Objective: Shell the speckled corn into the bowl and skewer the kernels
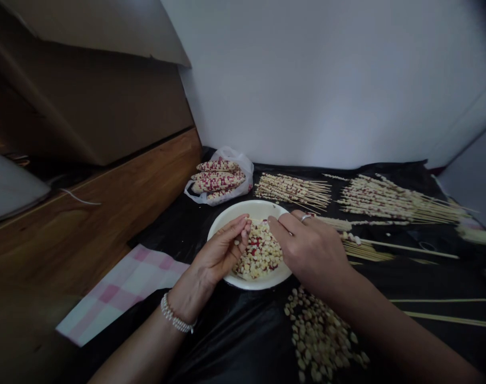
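Over a white bowl (216, 223) of loose cream and dark red corn kernels (261, 253), my two hands are close together. The fingers of my left hand (227, 246) are pinched around a pale corn kernel (248, 220), with more kernels partly showing in the curled fingers. My right hand (310, 240), wearing a ring, is closed with its fingertips over the bowl. A bamboo skewer (406, 247) with a few pale kernels on it runs out from behind this hand to the right; the grip itself is hidden by the back of the hand.
Behind the bowl, a plastic bag (246, 170) holds speckled corn cobs (219, 181). Kernel-covered skewers (293, 191) lie in bundles (379, 200) toward the wall. Loose kernels (323, 336) and bare sticks (446, 318) lie on the black sheet (235, 330). A checked cloth (119, 293) is at left.
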Demonstrator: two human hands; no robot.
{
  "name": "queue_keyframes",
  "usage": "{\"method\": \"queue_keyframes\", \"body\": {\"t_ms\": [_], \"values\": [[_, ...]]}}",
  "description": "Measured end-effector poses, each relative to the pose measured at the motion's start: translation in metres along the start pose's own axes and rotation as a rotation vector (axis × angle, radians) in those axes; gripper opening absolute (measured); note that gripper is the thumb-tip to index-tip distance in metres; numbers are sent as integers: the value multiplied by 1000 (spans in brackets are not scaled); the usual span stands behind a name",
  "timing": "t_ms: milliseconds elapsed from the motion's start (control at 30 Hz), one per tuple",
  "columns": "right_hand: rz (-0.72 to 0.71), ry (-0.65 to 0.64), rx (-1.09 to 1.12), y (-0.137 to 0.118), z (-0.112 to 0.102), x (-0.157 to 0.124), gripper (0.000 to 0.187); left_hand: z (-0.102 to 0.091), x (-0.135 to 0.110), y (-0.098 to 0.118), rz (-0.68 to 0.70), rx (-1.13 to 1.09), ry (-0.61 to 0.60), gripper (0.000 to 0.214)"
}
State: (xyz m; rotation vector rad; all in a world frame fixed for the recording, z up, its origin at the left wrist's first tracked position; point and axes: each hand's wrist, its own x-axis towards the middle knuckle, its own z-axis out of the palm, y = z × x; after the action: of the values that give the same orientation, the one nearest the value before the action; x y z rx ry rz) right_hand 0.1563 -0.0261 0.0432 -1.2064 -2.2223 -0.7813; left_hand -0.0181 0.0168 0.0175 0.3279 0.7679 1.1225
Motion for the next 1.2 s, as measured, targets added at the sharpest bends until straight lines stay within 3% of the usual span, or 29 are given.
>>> {"method": "queue_keyframes", "body": {"t_ms": [767,1200], "values": [[-28,16,-70,-8,-7,3,15,4,-2,0,-1,48,49,20],[15,48,-24,-9,0,1,15,5,-3,2,-86,-50,-12,18]]}}
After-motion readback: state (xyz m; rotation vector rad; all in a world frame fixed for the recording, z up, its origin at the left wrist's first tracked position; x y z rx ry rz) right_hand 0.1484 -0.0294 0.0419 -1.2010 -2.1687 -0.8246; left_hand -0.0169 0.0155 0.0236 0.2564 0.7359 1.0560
